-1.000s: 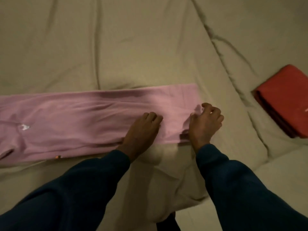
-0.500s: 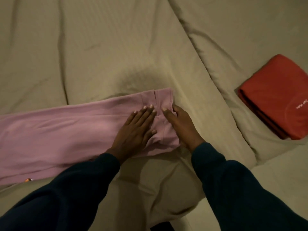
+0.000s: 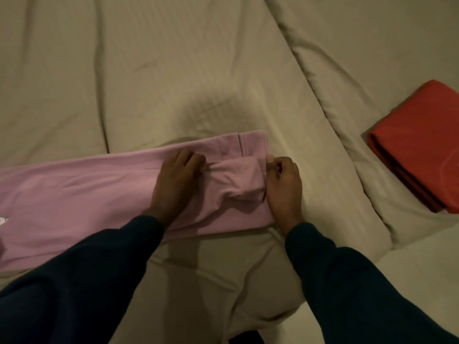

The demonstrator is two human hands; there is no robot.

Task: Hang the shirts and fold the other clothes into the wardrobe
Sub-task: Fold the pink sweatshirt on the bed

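Note:
A pink garment (image 3: 82, 192) lies as a long band across the beige bed, running off the left edge of the view. Its right end is bunched into a raised fold between my two hands. My left hand (image 3: 176, 180) sits on the cloth with its fingers curled into the left side of that fold. At the garment's right edge, my right hand (image 3: 283, 187) has its fingers curled and pinches the cloth. A folded red garment (image 3: 422, 142) lies at the far right of the bed.
The beige bed cover (image 3: 173, 70) is wrinkled, with a thick ridge (image 3: 330, 120) running diagonally between the pink garment and the red one. My dark blue sleeves fill the lower part of the view.
Both hands lay flat on the garment's right end half a second ago. Now their fingers are curled into the cloth, and a raised fold has formed between them.

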